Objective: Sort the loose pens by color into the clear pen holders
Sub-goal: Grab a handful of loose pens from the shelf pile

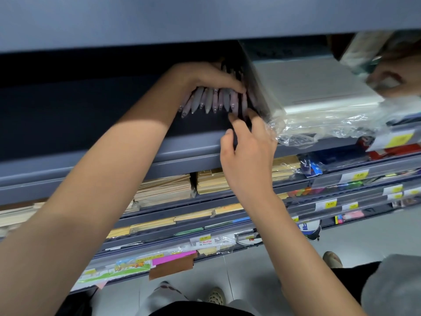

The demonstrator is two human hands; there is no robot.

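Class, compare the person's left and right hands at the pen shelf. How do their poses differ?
The left hand lies palm-down over the pens; the right hand sits below them, fingertips by their tips. The left hand is deep in the shelf; the right hand is at its front edge. Both are bare, at the same pens.
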